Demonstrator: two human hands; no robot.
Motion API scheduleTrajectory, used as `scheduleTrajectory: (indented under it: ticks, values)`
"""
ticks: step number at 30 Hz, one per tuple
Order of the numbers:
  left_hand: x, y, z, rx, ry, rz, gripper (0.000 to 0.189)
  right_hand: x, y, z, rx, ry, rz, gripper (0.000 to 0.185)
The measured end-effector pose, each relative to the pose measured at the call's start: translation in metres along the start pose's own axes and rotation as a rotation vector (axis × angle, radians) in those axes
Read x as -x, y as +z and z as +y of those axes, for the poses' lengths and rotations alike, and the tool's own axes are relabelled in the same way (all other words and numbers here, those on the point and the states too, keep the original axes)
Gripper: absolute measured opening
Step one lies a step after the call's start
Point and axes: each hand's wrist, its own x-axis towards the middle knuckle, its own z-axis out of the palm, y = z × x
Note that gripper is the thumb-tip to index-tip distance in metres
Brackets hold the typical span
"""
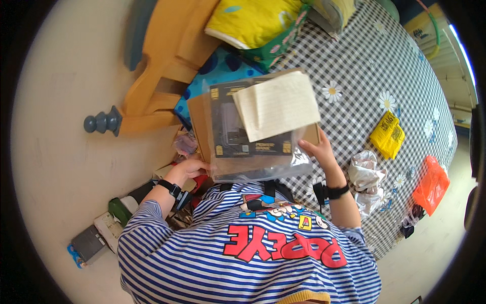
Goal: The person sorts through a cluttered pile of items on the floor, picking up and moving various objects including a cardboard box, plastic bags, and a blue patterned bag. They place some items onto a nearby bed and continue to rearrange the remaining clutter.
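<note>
Between my two hands is a brown cardboard box [199, 125], carrying a clear plastic bag [258, 175] with a black printed package [228, 150] in it. Folded cream paper [279, 106] lies over the upper right of the package. My left hand [193, 167] holds the box's lower left edge. My right hand [319, 150] grips its right edge, thumb on top and fingers mostly hidden beneath.
A checked cloth with daisies [353, 125] bears a yellow plastic packet [387, 136], silvery fabric [366, 174] and a red plastic bag [431, 186]. A wooden bed frame [152, 121] stands upper left, near a yellow quilted item [258, 22]. Boxes [89, 243] lie lower left.
</note>
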Motion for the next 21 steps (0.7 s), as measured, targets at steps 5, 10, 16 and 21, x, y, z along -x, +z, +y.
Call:
scheduleTrajectory:
  ticks: [5, 10, 16, 21]
  values:
    - [-0.038, -0.034, -0.065, 0.322, 0.121, -0.031, 0.044, -0.079, 0.016, -0.021, 0.042, 0.043, -0.150, 0.074]
    - [-0.048, -0.058, -0.037, 0.611, 0.310, -0.063, 0.039, -0.177, 0.087, -0.069, 0.010, 0.062, -0.115, 0.068]
    - [-0.070, -0.038, -0.005, 0.744, 0.432, -0.129, 0.045, -0.221, 0.105, -0.074, -0.418, 0.141, -0.083, 0.048]
    - [-0.078, -0.040, 0.004, -0.039, 0.610, 0.361, 0.048, -0.207, 0.098, -0.060, -0.413, 0.012, -0.149, 0.044]
